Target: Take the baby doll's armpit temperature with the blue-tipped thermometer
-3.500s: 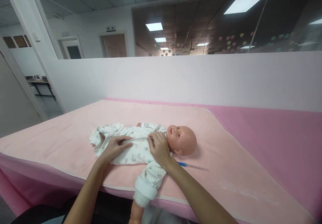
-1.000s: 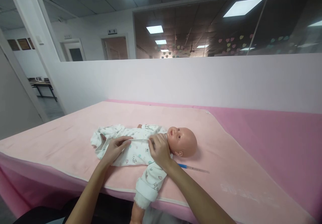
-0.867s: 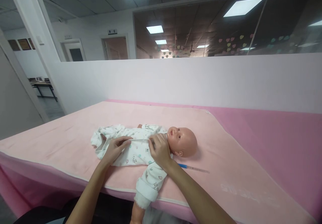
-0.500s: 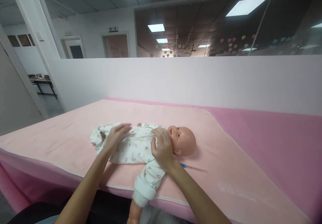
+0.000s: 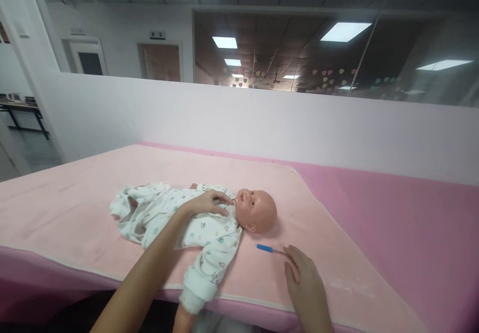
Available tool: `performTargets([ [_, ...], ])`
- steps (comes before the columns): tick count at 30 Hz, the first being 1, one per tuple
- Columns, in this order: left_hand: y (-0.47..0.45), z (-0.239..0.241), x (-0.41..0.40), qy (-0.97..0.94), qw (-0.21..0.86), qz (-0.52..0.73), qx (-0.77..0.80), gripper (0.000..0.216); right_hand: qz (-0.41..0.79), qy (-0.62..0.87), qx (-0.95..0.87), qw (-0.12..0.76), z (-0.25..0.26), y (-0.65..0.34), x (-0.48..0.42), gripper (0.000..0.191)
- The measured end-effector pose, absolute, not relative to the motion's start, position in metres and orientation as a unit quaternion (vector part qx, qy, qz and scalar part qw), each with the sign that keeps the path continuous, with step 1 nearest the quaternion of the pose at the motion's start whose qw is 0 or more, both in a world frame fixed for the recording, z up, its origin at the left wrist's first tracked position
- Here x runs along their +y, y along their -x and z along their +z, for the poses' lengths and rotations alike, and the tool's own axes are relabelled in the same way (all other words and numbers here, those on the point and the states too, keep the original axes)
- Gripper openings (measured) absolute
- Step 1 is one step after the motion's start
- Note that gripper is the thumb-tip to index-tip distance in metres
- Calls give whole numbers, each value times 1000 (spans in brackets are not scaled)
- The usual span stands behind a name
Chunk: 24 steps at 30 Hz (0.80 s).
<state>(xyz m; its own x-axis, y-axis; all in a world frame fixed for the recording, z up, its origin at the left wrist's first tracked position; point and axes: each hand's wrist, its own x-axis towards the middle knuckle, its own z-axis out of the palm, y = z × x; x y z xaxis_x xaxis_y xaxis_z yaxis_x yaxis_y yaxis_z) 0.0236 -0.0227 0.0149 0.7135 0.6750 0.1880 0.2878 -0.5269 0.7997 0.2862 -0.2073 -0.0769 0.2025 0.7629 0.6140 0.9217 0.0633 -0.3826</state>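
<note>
Two bare hands, well apart. Left hand [image 5: 209,203] rests loosely curved on the doll [image 5: 211,230], thumb and fingers parted near the neck; I see nothing clearly held. Right hand [image 5: 307,283], fingers bent, thumb parted, is nearer the blue-ended stick [image 5: 265,248], covering its thin end; I can't make out any grip. Stick points leftward from that hand, long axis roughly crosswise, blue end toward the doll's shoulder, on the peach mat [image 5: 112,166]. Pink cloth [image 5: 359,193] shows beyond.

The right hand [image 5: 307,284] conceals the thin end of the blue-ended rod [image 5: 265,248], the doll's near forearm [image 5: 183,319] is cropped below, and the door sign [image 5: 157,35] is illegible.
</note>
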Motion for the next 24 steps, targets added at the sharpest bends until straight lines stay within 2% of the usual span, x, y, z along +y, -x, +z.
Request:
performTargets([
  [5,-15,11,-19,-777,438,322,316,42,-173,729,-572,334,-77,-291,-201,38],
  [12,-9,0,-11,-616,516,467,368,64,-211,769,-540,270,-61,-287,-211,24],
  [15,-6,1,-11,-579,535,486,377,66,-182,775,-515,318,-34,-282,-227,22],
  [19,-5,0,-8,-542,566,507,360,67,-129,731,-486,461,17,-262,-243,24],
  [21,-5,0,-6,-528,577,511,356,64,-131,687,-505,506,41,-243,-236,23],
  [23,-5,-1,-5,-517,584,515,356,60,-145,621,-559,530,57,-221,-216,21],
  [24,-5,-1,-5,-514,587,517,352,59,-147,595,-605,508,61,-209,-201,19],
])
